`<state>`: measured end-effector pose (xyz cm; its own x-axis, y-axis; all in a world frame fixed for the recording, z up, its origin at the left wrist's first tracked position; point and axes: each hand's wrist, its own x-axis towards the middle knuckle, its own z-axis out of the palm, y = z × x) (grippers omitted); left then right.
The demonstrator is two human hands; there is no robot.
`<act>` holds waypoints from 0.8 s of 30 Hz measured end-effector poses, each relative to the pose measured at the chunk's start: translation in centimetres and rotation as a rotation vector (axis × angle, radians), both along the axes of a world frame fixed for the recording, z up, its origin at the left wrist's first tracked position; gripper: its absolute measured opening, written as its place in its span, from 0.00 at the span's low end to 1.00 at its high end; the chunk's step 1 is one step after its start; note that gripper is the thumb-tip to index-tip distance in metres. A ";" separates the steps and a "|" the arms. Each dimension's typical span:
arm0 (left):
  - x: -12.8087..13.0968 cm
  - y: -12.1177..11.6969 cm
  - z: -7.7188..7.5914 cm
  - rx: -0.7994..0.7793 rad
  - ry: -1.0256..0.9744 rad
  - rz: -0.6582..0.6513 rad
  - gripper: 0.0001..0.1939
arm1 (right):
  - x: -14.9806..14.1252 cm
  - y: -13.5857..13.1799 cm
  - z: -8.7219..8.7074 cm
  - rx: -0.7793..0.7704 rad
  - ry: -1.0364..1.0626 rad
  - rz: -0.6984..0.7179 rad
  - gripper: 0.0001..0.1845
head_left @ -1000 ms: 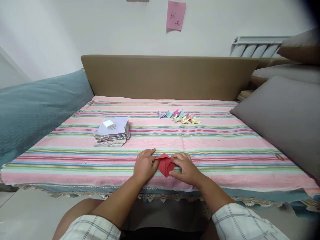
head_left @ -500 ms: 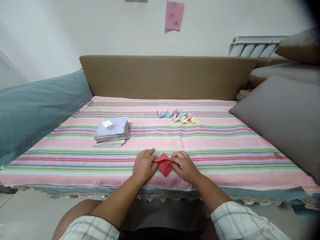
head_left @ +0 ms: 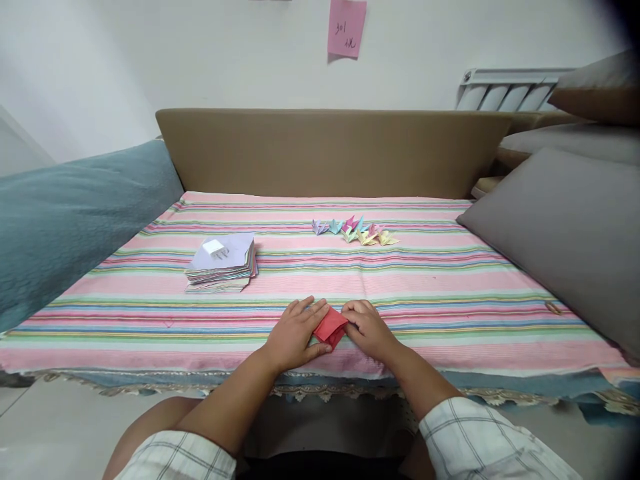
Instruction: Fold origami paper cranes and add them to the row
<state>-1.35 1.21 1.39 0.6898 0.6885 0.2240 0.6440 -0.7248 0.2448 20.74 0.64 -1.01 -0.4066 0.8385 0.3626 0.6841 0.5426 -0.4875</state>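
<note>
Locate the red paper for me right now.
In the head view, the red paper sits just below the middle of the picture, over the striped cloth, between the left hand and the right hand, both touching it.

We have one view here, from a camera worn on the head, facing forward and down. It sits above and just behind the knee (head_left: 143, 433), so the checked sleeves (head_left: 175, 457) and forearms (head_left: 225, 400) rise from the bottom edge, close to us. The left hand (head_left: 293, 339) and right hand (head_left: 371, 333) come just below the middle of the frame. Past them we see the striped cloth (head_left: 300, 270), then the brown backrest (head_left: 325, 153) and, farthest, the wall (head_left: 225, 53). Something, perhaps near the lens, darkens our upper right corner.
</note>
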 end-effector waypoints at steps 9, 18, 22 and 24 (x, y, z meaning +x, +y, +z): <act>0.1 -0.1 -0.3 0.052 0.076 -0.044 0.48 | 0.5 0.3 -0.2 0.019 0.077 -0.025 0.12; 0.2 -0.3 -0.5 0.089 0.156 -0.061 0.45 | 1.0 -0.2 0.8 0.050 0.167 -0.045 0.19; 0.2 -0.3 -0.7 0.112 0.161 -0.063 0.44 | 0.1 -1.0 1.4 0.122 0.097 0.149 0.18; 0.2 -0.4 -0.8 0.121 0.175 -0.060 0.43 | -0.4 -1.4 1.4 0.150 0.045 0.204 0.18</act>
